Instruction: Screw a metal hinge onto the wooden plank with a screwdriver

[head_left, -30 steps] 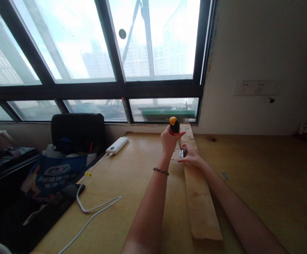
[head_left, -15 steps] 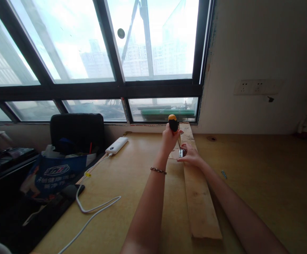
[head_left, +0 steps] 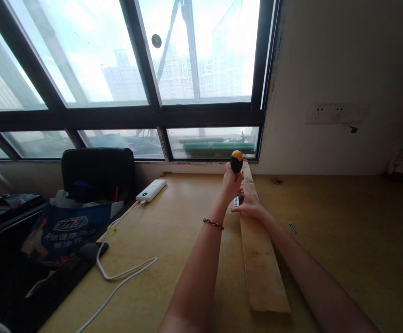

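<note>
One long wooden plank [head_left: 264, 268] runs lengthwise across the counter [head_left: 173, 286], with a white cable [head_left: 128, 276] looping to its left. Right of the plank lie shiny screw-like pieces [head_left: 293, 227], too small to count. Farther along, the right hand [head_left: 251, 205] holds a small metal fitting [head_left: 237, 201] between thumb and fingers at the plank's left edge. Just beyond, the left hand [head_left: 232, 184] is wrapped around a screwdriver [head_left: 236, 163], its black-and-yellow handle upward, its tip hidden. A white power bank [head_left: 151, 190] lies left, before the dark-framed window [head_left: 118, 116].
</note>
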Demonstrator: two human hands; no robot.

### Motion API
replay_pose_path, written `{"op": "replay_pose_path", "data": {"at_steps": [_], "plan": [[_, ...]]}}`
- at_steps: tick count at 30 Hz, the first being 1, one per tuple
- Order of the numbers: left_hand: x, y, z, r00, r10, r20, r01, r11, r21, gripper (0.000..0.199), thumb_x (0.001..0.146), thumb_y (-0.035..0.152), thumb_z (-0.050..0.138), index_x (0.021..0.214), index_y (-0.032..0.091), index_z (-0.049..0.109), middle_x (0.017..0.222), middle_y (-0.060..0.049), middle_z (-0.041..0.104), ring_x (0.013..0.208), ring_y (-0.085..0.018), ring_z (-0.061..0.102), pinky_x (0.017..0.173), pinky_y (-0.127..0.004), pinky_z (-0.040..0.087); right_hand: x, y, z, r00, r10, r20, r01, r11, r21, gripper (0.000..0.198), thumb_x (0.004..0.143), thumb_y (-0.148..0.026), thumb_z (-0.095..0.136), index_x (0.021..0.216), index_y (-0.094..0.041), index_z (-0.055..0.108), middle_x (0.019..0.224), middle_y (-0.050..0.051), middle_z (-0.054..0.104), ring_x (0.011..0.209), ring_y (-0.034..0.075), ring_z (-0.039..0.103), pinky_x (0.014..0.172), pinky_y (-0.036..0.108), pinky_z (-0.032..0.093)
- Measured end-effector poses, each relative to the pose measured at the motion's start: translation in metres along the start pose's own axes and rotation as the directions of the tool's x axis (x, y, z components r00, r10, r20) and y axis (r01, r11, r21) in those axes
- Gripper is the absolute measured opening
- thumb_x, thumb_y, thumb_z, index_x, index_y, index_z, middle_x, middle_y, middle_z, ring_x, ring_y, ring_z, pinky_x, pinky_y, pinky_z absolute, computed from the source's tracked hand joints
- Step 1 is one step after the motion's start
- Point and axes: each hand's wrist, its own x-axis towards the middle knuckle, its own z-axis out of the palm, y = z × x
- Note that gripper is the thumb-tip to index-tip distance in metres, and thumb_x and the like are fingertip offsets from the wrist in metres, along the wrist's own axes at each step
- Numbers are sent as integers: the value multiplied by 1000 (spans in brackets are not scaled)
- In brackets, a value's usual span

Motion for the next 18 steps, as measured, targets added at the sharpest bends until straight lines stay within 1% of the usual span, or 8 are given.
{"op": "replay_pose_path", "data": {"at_steps": [2, 3, 5, 8, 11, 13, 15, 18], "plan": [[0, -3, 0, 996, -25, -83, 29, 999, 38, 22, 78, 24, 50, 89, 20, 31, 65, 5, 49, 58, -10, 52, 55, -24, 39, 0, 1, 1, 1000, 18, 17, -19, 1000, 19, 70, 35, -43, 81, 91, -21, 45, 91, 4, 57, 86, 23, 58, 75, 35, 48], [0, -5, 0, 994, -33, -106, 39, 998, 55, 22, 79, 26, 49, 90, 20, 31, 64, 4, 49, 58, -11, 52, 55, -24, 39, 0, 1, 2, 999, 28, 28, -29, 999, 33, 70, 35, -42, 81, 91, -21, 45, 91, 3, 57, 87, 23, 58, 76, 35, 47], [-1, -6, 0, 993, -36, -111, 45, 996, 77, 22, 80, 28, 48, 90, 20, 30, 64, 3, 50, 58, -11, 52, 55, -25, 38, 0, 1, 2, 999, 40, 33, -42, 997, 61, 70, 36, -42, 80, 92, -21, 44, 91, 3, 57, 88, 22, 58, 77, 35, 47], [-2, -5, 2, 996, -35, -78, 40, 997, 65, 22, 80, 31, 48, 88, 20, 31, 64, 3, 50, 57, -11, 52, 55, -25, 38, 1, 0, 1, 998, 52, 26, -54, 995, 89, 69, 36, -39, 81, 92, -21, 45, 92, 3, 57, 88, 23, 59, 76, 36, 48], [-2, -3, 2, 998, -51, -40, 51, 999, 2, 30, 74, 35, 57, 85, 19, 34, 64, 4, 49, 56, -10, 50, 54, -24, 38, 0, -2, 0, 998, 55, 7, -56, 994, 93, 67, 36, -36, 82, 91, -21, 46, 92, 4, 58, 90, 24, 60, 76, 37, 48], [-1, -2, 2, 998, -58, -34, 57, 998, -40, 34, 69, 38, 62, 82, 19, 37, 64, 5, 48, 56, -9, 49, 54, -23, 38, 0, -3, -1, 998, 64, 7, -65, 993, 97, 66, 36, -37, 81, 90, -21, 47, 92, 4, 59, 91, 25, 59, 76, 37, 48], [0, -3, 0, 996, -67, -57, 64, 996, -62, 35, 65, 40, 65, 78, 18, 41, 64, 5, 48, 56, -9, 47, 55, -23, 38, 0, -3, -1, 997, 79, 11, -79, 992, 102, 68, 36, -39, 81, 91, -21, 46, 92, 4, 59, 92, 26, 59, 76, 38, 48], [2, -7, -6, 984, -110, -141, 103, 993, -56, 39, 55, 40, 72, 70, 17, 45, 61, 5, 47, 56, -8, 46, 54, -22, 38, 0, -3, 0, 996, 91, 16, -92, 989, 117, 71, 34, -41, 81, 92, -21, 44, 94, 4, 60, 92, 25, 60, 77, 37, 48]]}}
